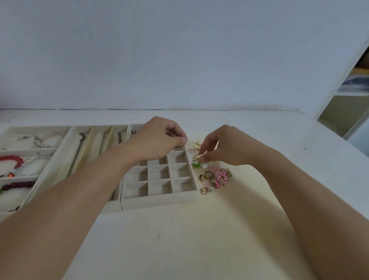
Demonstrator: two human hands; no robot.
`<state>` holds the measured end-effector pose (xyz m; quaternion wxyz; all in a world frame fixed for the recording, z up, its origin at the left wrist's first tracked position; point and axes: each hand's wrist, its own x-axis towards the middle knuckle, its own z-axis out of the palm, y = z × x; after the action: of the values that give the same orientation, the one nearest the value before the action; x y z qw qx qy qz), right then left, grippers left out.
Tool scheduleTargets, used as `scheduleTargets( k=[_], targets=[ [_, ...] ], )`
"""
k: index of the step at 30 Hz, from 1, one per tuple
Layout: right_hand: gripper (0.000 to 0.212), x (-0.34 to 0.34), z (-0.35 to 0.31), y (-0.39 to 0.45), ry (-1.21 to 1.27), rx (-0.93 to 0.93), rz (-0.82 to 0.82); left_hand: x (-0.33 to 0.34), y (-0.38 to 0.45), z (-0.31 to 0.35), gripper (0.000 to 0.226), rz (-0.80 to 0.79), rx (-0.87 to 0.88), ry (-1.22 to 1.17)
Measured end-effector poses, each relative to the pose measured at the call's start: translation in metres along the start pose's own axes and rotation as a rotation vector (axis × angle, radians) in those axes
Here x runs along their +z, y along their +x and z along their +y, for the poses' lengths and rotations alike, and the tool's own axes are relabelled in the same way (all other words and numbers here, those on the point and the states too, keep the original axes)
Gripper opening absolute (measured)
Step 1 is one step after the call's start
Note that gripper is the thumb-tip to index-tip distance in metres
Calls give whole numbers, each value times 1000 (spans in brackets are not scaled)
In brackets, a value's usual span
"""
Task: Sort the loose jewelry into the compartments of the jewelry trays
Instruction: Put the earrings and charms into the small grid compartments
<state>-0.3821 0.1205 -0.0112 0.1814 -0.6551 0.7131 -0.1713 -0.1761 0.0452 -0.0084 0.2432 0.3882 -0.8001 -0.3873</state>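
Beige felt grid tray (pixel 160 198) sits frame centre, w/ loose earrings (pixel 215 177) just right of it. Your right hand (pixel 225 149) pinches a small gold earring (pixel 195 158) off the pile; left hand (pixel 158 138), fingers curled, pinches something tiny, can't tell what. Next: drop into a vacant cell. Three trays, two hands.
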Motion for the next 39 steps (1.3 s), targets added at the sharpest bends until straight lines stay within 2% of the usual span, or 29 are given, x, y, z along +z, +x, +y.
scheduleTargets(
  k=[4, 9, 14, 17, 23, 28, 30, 32, 35, 39],
  targets=[
    [17, 6, -3, -1, -111, 31, -34, -1, 0, -1, 3, -14, -9, 8],
    [7, 3, -6, -2, -109, 10, -29, 0, -1, 0, 2, -18, -9, 9],
    [11, -11, -8, -5, 244, -19, 81, 0, -4, 3, 8, -33, 27, -34],
    [19, -12, -14, -8, 484, -33, 63, 2, -6, 7, 15, -56, 61, -69],
    [22, -8, -18, -8, 586, 2, 99, 2, -5, 10, 11, 21, 63, -50],
    [14, -6, -19, -9, 554, -36, 41, 2, -4, 8, 8, 61, 53, -75],
    [7, -5, -16, -7, 505, -33, 96, 1, -3, 7, 11, 88, 39, -92],
    [4, -5, -11, -3, 321, -36, 175, 0, -2, 5, 12, 129, 20, -108],
    [10, -2, -6, -2, 73, -32, 74, -1, 1, 1, 13, 162, -3, -123],
    [17, 8, -5, 0, 7, -52, -28, -1, 2, -1, 13, 155, 1, -139]
  ],
)
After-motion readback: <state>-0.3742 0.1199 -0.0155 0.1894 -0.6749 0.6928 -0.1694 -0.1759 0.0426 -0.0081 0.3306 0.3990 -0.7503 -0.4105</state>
